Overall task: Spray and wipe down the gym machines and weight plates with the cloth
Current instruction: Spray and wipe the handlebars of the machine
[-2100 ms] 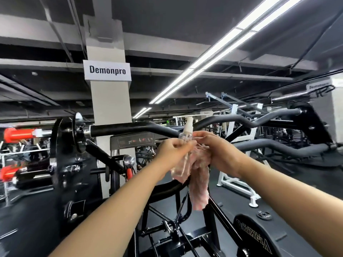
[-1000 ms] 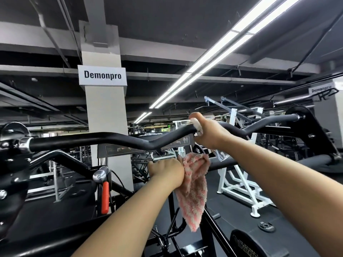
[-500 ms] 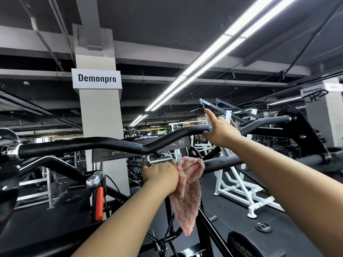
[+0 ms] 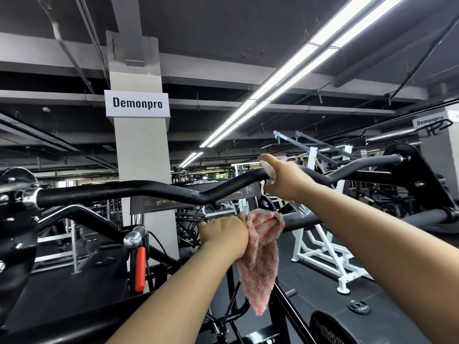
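Note:
A long black bent handlebar (image 4: 154, 192) of a gym machine crosses the view at chest height. My right hand (image 4: 285, 178) grips a clear spray bottle (image 4: 299, 207) up against the bar's right half, with the index finger on its white nozzle (image 4: 267, 167). Lower down, my left hand (image 4: 223, 234) grips a pink and white fluffy cloth (image 4: 260, 259), which hangs down below the bar. A black weight plate (image 4: 327, 326) shows at the bottom right.
A second black bar (image 4: 82, 214) and a red-handled pin (image 4: 140, 266) sit at the left. A pillar (image 4: 144, 155) with a sign stands behind. A white machine frame (image 4: 320, 254) and a small plate (image 4: 359, 306) on the floor lie to the right.
The bottle passed from both hands to my right hand, which rose to the upper bar and now has its finger on the nozzle. My left hand kept the cloth lower down.

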Action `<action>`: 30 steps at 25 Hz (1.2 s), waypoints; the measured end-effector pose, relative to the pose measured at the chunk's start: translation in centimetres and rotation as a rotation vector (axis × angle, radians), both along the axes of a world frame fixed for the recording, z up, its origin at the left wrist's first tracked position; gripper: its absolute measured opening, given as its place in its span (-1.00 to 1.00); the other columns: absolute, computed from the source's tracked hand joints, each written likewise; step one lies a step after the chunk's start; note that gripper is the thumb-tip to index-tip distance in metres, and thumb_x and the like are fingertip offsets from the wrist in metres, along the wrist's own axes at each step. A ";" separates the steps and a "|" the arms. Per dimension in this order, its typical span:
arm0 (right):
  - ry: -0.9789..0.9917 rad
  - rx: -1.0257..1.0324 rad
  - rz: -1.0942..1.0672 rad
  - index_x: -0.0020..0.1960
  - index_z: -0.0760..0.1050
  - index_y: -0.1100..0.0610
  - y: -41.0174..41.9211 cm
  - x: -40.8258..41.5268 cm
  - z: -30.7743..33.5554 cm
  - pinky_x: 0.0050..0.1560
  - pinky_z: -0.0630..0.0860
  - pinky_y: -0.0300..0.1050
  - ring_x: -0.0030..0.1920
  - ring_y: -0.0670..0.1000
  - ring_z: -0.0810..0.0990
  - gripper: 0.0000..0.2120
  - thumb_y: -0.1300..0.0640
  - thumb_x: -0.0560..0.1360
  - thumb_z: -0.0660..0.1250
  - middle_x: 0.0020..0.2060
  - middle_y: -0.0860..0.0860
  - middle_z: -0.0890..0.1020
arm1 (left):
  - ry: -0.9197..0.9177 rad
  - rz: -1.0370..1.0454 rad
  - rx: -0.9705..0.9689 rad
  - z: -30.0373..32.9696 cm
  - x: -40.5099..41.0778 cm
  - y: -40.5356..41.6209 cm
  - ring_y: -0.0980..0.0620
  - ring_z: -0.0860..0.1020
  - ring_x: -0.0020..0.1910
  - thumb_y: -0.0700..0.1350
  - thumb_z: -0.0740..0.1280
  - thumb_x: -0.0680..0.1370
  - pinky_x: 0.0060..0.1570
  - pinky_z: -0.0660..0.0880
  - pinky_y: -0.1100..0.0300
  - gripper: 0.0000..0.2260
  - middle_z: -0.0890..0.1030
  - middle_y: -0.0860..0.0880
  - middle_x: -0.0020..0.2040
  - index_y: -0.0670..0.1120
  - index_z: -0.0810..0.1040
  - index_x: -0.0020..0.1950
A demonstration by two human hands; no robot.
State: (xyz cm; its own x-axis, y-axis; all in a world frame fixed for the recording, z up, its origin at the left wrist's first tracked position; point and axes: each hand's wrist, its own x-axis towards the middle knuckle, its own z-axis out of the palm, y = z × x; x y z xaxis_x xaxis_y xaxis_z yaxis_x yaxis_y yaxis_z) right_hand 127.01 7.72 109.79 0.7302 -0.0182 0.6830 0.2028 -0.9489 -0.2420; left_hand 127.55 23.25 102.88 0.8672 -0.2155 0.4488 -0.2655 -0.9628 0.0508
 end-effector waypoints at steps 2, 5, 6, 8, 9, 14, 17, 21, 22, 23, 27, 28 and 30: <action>-0.026 -0.045 -0.039 0.30 0.22 -0.07 0.4 0.4 -0.2 -0.35 0.46 -0.09 -0.23 0.11 0.54 -0.46 0.28 0.42 0.27 -0.10 0.09 0.58 | 0.002 0.005 0.001 0.0 0.0 0.0 -0.13 0.52 0.13 0.02 -0.20 0.66 0.23 0.32 0.01 -0.49 0.57 -0.15 0.15 -0.15 0.50 0.15; -0.108 -0.012 -0.115 0.24 0.23 -0.01 -0.2 0.7 -0.4 -0.33 0.40 -0.09 -0.24 0.13 0.49 -0.56 0.28 0.45 0.26 -0.05 0.14 0.59 | -0.001 0.004 0.008 -0.1 0.1 0.0 -0.14 0.52 0.15 0.02 -0.21 0.66 0.22 0.31 0.00 -0.48 0.57 -0.15 0.16 -0.15 0.51 0.16; -0.133 0.019 -0.155 0.27 0.22 -0.01 -0.8 0.6 -0.3 -0.32 0.40 -0.08 -0.23 0.12 0.48 -0.55 0.28 0.46 0.25 -0.01 0.15 0.58 | 0.000 0.004 0.009 -0.1 0.2 0.0 -0.13 0.51 0.15 0.02 -0.21 0.66 0.22 0.30 -0.01 -0.47 0.57 -0.14 0.16 -0.15 0.51 0.16; -0.146 0.056 -0.252 0.38 0.18 -0.04 -2.2 0.5 -0.1 -0.27 0.44 -0.05 -0.18 0.13 0.49 -0.46 0.28 0.48 0.23 0.06 0.17 0.56 | 0.005 0.005 0.010 -0.1 0.2 0.0 -0.13 0.51 0.16 0.03 -0.21 0.66 0.24 0.29 -0.01 -0.47 0.56 -0.15 0.17 -0.15 0.51 0.17; -0.138 0.064 -0.282 0.41 0.16 -0.06 -2.9 0.4 -0.1 -0.24 0.44 -0.04 -0.15 0.14 0.50 -0.43 0.28 0.49 0.24 0.07 0.18 0.56 | 0.008 0.008 0.013 -0.1 0.2 0.0 -0.13 0.51 0.16 0.03 -0.21 0.66 0.24 0.29 -0.01 -0.47 0.56 -0.15 0.18 -0.15 0.51 0.18; -0.136 0.107 -0.307 0.30 0.24 0.01 -5.4 -0.1 -0.5 -0.18 0.40 -0.06 -0.14 0.13 0.47 -0.54 0.24 0.47 0.30 0.05 0.18 0.58 | 0.012 0.022 0.019 0.0 0.2 0.0 -0.14 0.51 0.15 0.03 -0.22 0.66 0.19 0.33 0.02 -0.46 0.56 -0.16 0.17 -0.15 0.50 0.19; -0.164 0.180 -0.337 0.33 0.23 0.01 -7.4 -0.5 -0.8 -0.12 0.47 -0.01 -0.04 0.19 0.54 -0.53 0.23 0.49 0.30 0.06 0.20 0.58 | 0.010 0.017 0.025 0.0 0.1 0.0 -0.13 0.51 0.17 0.02 -0.22 0.66 0.23 0.32 0.02 -0.47 0.56 -0.16 0.18 -0.15 0.49 0.20; -0.168 0.240 -0.384 0.38 0.21 -0.01 -10.0 -1.7 -1.5 -0.11 0.51 0.01 -0.03 0.21 0.56 -0.49 0.22 0.50 0.29 0.07 0.23 0.58 | -0.002 0.016 0.041 0.1 0.2 0.0 -0.13 0.51 0.18 0.03 -0.22 0.66 0.21 0.33 0.04 -0.47 0.56 -0.15 0.20 -0.14 0.49 0.21; -0.166 0.265 -0.391 0.37 0.22 0.00 -10.7 -2.2 -1.7 -0.11 0.49 0.00 -0.04 0.22 0.56 -0.49 0.24 0.49 0.29 0.06 0.23 0.58 | -0.003 0.015 0.043 0.0 0.2 0.0 -0.12 0.51 0.18 0.03 -0.22 0.67 0.20 0.33 0.04 -0.47 0.56 -0.15 0.20 -0.14 0.49 0.21; -0.165 0.300 -0.384 0.36 0.23 0.01 -11.3 -2.8 -2.2 -0.10 0.48 -0.01 -0.04 0.22 0.56 -0.49 0.25 0.48 0.29 0.05 0.23 0.58 | -0.003 0.014 0.043 0.0 0.3 -0.1 -0.12 0.51 0.17 0.03 -0.22 0.67 0.20 0.33 0.05 -0.47 0.55 -0.15 0.20 -0.14 0.49 0.21; -0.106 0.349 -0.319 0.35 0.24 -0.07 -12.5 -5.7 -6.1 -0.08 0.51 -0.04 -0.14 0.15 0.58 -0.43 0.25 0.44 0.34 -0.09 0.15 0.62 | -0.013 0.010 0.042 0.2 0.5 0.1 -0.12 0.51 0.19 0.03 -0.22 0.67 0.18 0.35 0.05 -0.47 0.55 -0.15 0.21 -0.13 0.49 0.23; -0.074 0.331 -0.314 0.35 0.25 -0.07 -12.5 -6.3 -7.3 -0.08 0.50 -0.04 -0.15 0.13 0.57 -0.44 0.24 0.44 0.34 -0.11 0.12 0.62 | -0.017 0.009 0.042 0.2 0.5 0.1 -0.12 0.50 0.20 0.03 -0.22 0.67 0.18 0.35 0.05 -0.47 0.55 -0.15 0.22 -0.13 0.48 0.24; -0.019 0.303 -0.307 0.34 0.27 -0.05 -12.3 -7.5 -9.0 -0.06 0.47 -0.06 -0.14 0.11 0.53 -0.47 0.24 0.45 0.34 -0.12 0.11 0.59 | -0.011 0.013 0.045 0.3 0.3 0.1 -0.13 0.45 0.28 0.02 -0.23 0.67 0.20 0.34 0.05 -0.47 0.52 -0.16 0.26 -0.13 0.46 0.26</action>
